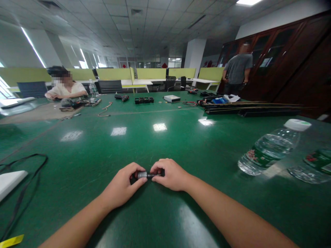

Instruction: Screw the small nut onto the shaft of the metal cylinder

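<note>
A small silver-and-black cylindrical part [142,175] lies lengthwise between my two hands, just over the green table. Its silver section sits in the fingers of my left hand [121,186], pinched between thumb and fingertips. The thinner dark end reaches into the fingers of my right hand [172,175], which are closed round it. Both ends are partly covered by fingers, so I cannot tell its exact kind.
Water bottles [269,151] stand on the right. At left are a black strap [29,186] and a white object [11,182]. A power drill [122,97], a black tray-like part [144,100] and a white box [172,98] lie farther back. Two people are beyond.
</note>
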Demonstrator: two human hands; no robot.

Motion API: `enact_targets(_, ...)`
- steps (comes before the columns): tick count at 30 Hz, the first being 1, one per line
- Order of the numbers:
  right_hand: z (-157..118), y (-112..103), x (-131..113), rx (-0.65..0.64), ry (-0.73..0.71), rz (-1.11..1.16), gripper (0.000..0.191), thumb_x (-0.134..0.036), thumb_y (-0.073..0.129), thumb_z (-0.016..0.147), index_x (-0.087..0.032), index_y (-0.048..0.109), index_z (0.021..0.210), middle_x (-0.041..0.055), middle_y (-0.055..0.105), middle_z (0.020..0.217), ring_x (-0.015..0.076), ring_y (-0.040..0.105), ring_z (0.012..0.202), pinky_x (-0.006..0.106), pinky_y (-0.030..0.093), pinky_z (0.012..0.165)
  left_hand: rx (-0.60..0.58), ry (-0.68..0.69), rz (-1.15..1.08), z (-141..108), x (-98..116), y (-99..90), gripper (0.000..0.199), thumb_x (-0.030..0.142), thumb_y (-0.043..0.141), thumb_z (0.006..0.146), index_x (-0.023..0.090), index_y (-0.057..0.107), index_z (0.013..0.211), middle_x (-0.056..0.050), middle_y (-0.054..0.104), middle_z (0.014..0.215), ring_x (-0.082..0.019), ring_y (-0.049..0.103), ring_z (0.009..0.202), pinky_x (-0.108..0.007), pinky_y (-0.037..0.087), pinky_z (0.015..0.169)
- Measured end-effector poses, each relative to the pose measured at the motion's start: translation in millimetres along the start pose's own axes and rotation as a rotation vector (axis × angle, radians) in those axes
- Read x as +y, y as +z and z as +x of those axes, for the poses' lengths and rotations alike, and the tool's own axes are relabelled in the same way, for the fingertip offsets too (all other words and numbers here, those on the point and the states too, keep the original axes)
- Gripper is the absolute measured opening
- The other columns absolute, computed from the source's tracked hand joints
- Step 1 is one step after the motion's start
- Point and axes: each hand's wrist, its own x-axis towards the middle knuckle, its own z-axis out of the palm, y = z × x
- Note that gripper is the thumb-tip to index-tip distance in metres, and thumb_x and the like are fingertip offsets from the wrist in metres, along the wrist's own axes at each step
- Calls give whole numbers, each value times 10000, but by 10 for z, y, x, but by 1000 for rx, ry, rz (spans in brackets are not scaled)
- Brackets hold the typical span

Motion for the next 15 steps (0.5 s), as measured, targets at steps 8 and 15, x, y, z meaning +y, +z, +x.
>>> enact_targets(8,12,3,6,-20,-63,-34,123,-245,676,834,-208,735,936,34,712,870,170,614,856,289,445,797,-12,-12,-6,17,-7,-5,194,318,611,859,219,647,1022,-19,682,908,-190,611,804,-285,458,710)
enact_targets(15,-1,-3,-25,-16,-57,-59,202,-237,713,781,-199,721,979,27,691,846,162,591,804,278,435,749,5,0,0,10,-31,20,190,309,620,854,220,646,1020,-19,666,902,-191,602,806,-290,454,720)
